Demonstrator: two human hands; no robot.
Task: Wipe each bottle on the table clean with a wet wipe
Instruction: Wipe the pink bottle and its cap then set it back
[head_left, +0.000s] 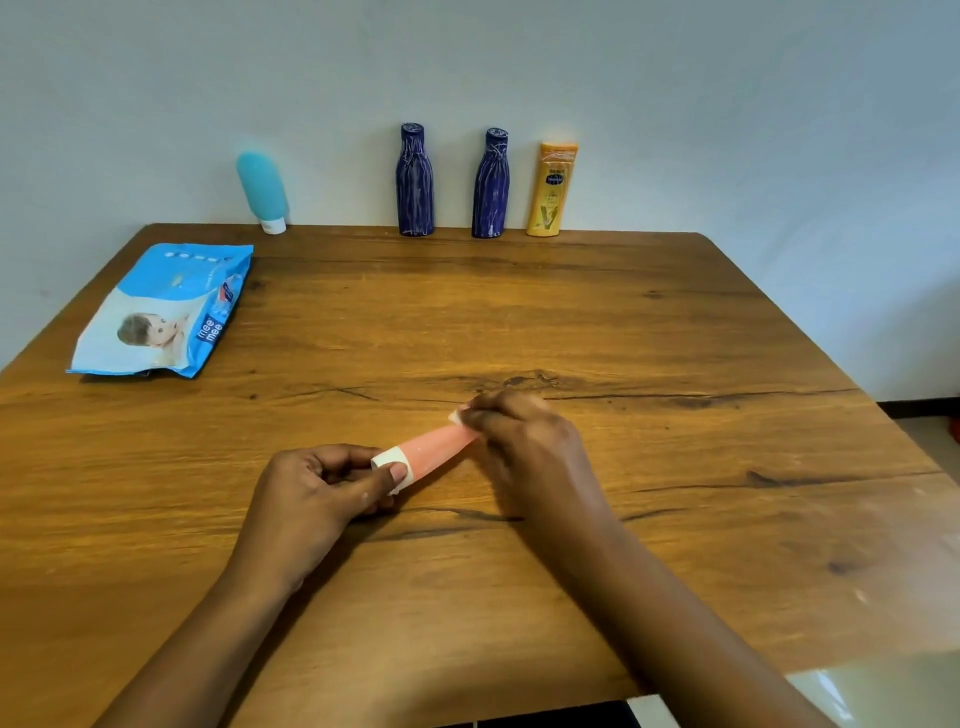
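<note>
Pinching the white cap (385, 459), your left hand (317, 486) holds the pink bottle (439, 448) low over the table (675, 338). Your right hand (524, 434) curls a wipe (456, 415) round its far end. It looks light and soft-walled, so grip the stiffer cap.

Bright, soft light — edges bowed, slight blur.

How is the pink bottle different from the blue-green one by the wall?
The pink bottle lies nearly flat, while the blue-green bottle stands on its cap. The pink bottle is held by the left hand and right hand, but nobody touches the blue-green bottle. The pink bottle is near the person, and the blue-green bottle is at the far edge of the table. Both have white caps and rounded bodies.
</note>
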